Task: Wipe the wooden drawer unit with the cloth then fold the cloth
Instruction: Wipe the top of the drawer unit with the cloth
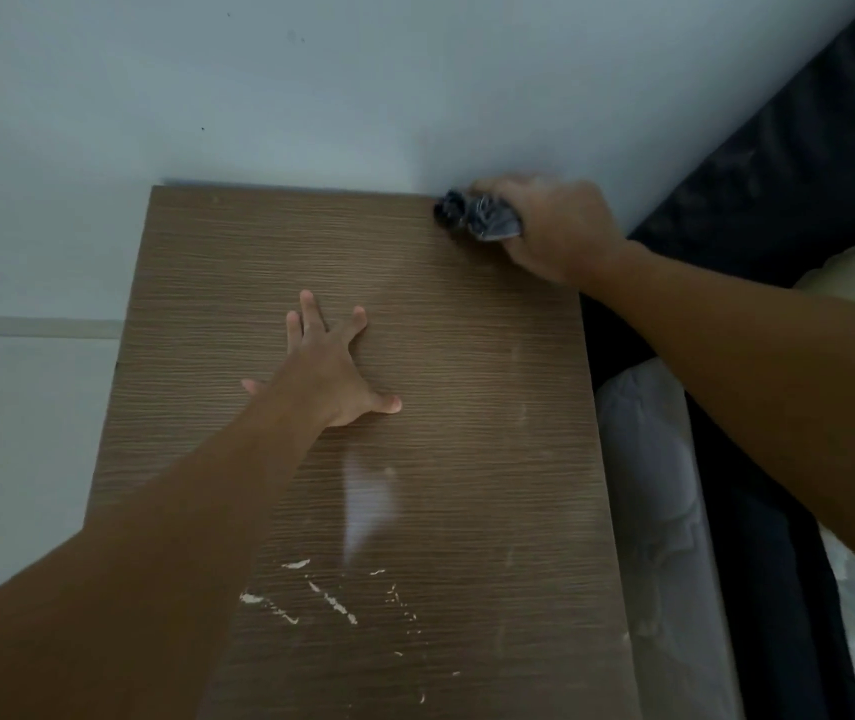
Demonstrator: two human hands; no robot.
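While I press the bunched grey cloth (482, 219) onto the far right corner of the wooden drawer unit (467, 407), hard against the wall (311, 96), my worry is it slipping off that edge toward the bed (648, 485) if I push further right. My right hand (555, 226) is curled tight around the cloth, forearm stretched out. My left hand (334, 368) lies flat, fingers splayed, holding nothing, mid-top, bracing.
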